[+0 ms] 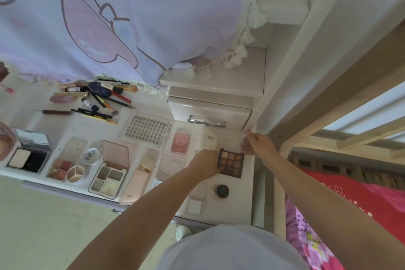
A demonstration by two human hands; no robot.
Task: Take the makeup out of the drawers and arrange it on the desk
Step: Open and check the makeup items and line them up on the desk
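A dark brown eyeshadow palette (231,162) with nine tan and brown pans lies open on the right end of the white desk (79,126). My left hand (205,163) grips its left edge. My right hand (254,143) pinches the far right corner, where a clear lid seems to stand up. Other makeup is spread over the desk: a lash tray (146,130), a pink compact (180,142), an open four-pan palette (109,174), a blush palette (61,166) and a pile of brushes and pencils (105,98).
A small white drawer unit (210,109) with a metal handle (207,122) stands just beyond the palette. A black round cap (222,190) and a white square pad (195,205) lie nearer me. A patterned cloth (109,17) hangs over the desk's far side. Pink bedding (361,208) is at right.
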